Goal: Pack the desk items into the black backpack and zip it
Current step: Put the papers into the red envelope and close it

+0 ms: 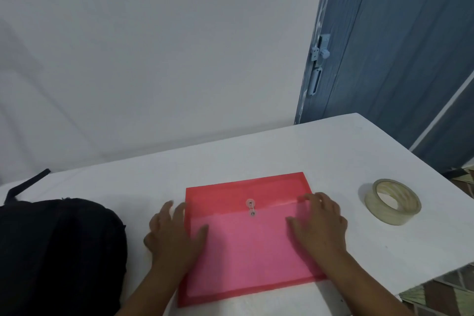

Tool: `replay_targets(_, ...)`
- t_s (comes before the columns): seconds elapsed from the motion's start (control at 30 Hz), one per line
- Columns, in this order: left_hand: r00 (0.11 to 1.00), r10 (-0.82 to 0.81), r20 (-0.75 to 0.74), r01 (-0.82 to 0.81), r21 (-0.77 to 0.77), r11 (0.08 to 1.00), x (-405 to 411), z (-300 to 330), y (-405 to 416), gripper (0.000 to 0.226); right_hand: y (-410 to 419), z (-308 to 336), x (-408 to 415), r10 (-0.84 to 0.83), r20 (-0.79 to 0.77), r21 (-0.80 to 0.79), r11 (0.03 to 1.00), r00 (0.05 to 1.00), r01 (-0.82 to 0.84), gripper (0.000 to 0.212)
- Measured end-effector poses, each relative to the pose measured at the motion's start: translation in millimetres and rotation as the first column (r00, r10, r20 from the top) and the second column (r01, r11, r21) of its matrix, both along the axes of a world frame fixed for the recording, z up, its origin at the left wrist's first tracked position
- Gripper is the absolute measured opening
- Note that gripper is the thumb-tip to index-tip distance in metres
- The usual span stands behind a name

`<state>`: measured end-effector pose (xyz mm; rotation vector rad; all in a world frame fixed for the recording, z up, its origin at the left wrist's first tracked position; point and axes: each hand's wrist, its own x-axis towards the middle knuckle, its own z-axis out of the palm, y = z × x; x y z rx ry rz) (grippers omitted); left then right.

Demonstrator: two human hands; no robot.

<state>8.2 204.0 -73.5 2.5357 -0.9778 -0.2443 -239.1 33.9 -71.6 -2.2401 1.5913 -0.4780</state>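
A red translucent document folder (246,236) with a string-and-button clasp lies flat on the white table (256,151). My left hand (174,233) rests at its left edge, fingers spread, thumb on the folder's face. My right hand (320,223) lies flat on the folder's right part, fingers apart. Neither hand has a closed grip on it. The black backpack (56,256) sits at the left of the table, touching nothing else. A roll of clear tape (393,201) lies to the right of the folder.
The table's right edge runs diagonally past the tape roll, with patterned floor (448,292) below. A blue door (397,46) stands behind the far right corner. A white wall backs the table. A black strap (28,185) of the backpack trails toward the far left.
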Motion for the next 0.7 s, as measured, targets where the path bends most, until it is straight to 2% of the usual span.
replay_targets(0.07, 0.989, 0.129, -0.066, -0.123, 0.081, 0.989, -10, 1, 8, 0.083, 0, 8, -7, -0.076, -0.068, 0.106, 0.991, 0.995, 0.083, 0.065)
replay_targets(0.13, 0.987, 0.125, -0.105, -0.113, 0.115, 0.987, -15, -1, 13, 0.082, 0, 14, -10, -0.074, 0.001, 0.183, 0.98, 0.997, 0.073, 0.067)
replay_targets(0.2, 0.987, 0.093, -0.134, -0.082, 0.085, 0.993, -20, -3, 16, 0.078, 0, 16, -12, -0.071, 0.083, 0.255, 0.966, 0.994, 0.047, 0.067)
replay_targets(0.23, 0.984, 0.09, -0.151, -0.083, 0.052, 0.995, -22, -2, 17, 0.078, 0, 17, -13, -0.074, 0.122, 0.282, 0.959, 0.99, 0.037, 0.068)
replay_targets(0.3, 0.963, 0.078, -0.259, -0.113, -0.124, 0.986, -25, 3, 22, 0.071, -2, 18, -17, -0.123, 0.286, 0.337, 0.941, 0.95, 0.02, 0.063)
replay_targets(0.33, 0.932, 0.05, -0.36, -0.145, -0.242, 0.959, -27, 8, 25, 0.064, -2, 20, -20, -0.166, 0.385, 0.38, 0.925, 0.908, 0.008, 0.059)
replay_targets(0.4, 0.858, -0.044, -0.511, -0.176, -0.374, 0.911, -31, 18, 32, 0.059, -3, 24, -25, -0.24, 0.532, 0.453, 0.891, 0.812, -0.034, 0.058)
replay_targets(0.47, 0.82, -0.082, -0.566, -0.213, -0.435, 0.875, -34, 24, 37, 0.06, -6, 24, -31, -0.267, 0.596, 0.496, 0.864, 0.757, -0.086, 0.065)
replay_targets(0.53, 0.8, -0.084, -0.594, -0.276, -0.489, 0.828, -38, 29, 40, 0.063, -14, 26, -36, -0.322, 0.664, 0.586, 0.785, 0.675, -0.202, 0.065)
replay_targets(0.6, 0.788, -0.057, -0.613, -0.342, -0.513, 0.787, -38, 32, 44, 0.067, -23, 34, -37, -0.394, 0.703, 0.667, 0.655, 0.593, -0.355, 0.045)
replay_targets(0.63, 0.787, -0.052, -0.615, -0.36, -0.525, 0.771, -37, 32, 45, 0.068, -24, 40, -37, -0.394, 0.704, 0.682, 0.609, 0.591, -0.406, 0.035)
replay_targets(0.7, 0.8, -0.041, -0.599, -0.377, -0.555, 0.742, -38, 35, 48, 0.065, -30, 45, -32, -0.322, 0.691, 0.687, 0.569, 0.647, -0.451, 0.028)
